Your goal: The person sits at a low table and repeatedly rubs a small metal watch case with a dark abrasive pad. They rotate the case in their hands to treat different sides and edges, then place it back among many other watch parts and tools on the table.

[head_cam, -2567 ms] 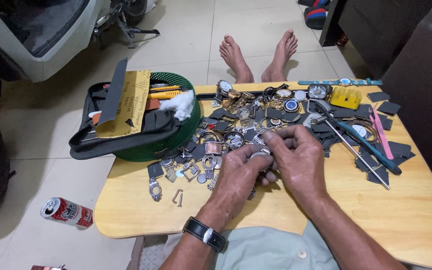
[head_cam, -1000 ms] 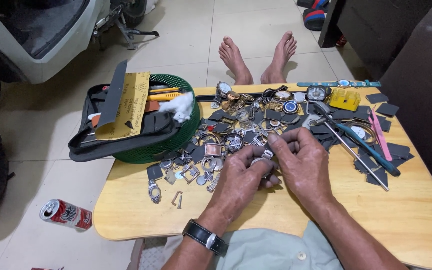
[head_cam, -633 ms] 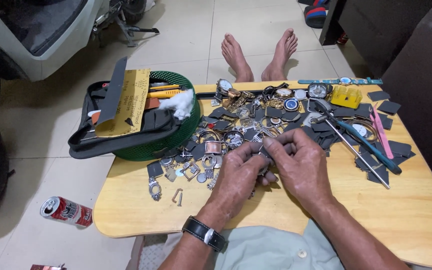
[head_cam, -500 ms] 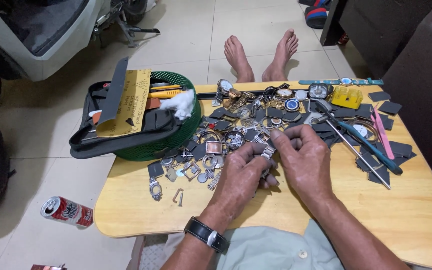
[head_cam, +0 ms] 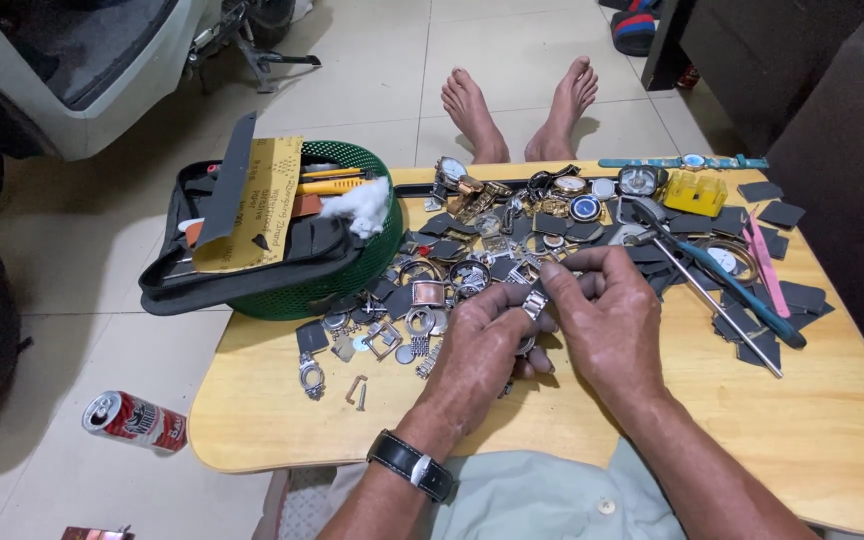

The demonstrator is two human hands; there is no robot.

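Both hands, left hand (head_cam: 482, 345) and right hand (head_cam: 607, 320), pinch a small metal watch-band link (head_cam: 535, 303); a slip could lose it among the loose parts (head_cam: 422, 300) on the table (head_cam: 552, 440).

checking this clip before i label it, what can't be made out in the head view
- Small metal watch piece: pinched between the left hand and right hand; fingers cover most of it, so its exact kind is unclear.
- Green basket: the black pouch and sandpaper sheet hide its contents.
- Heap of watch parts: single pieces too small to identify.
- Wooden table: its right end is cut off by the frame's edge.
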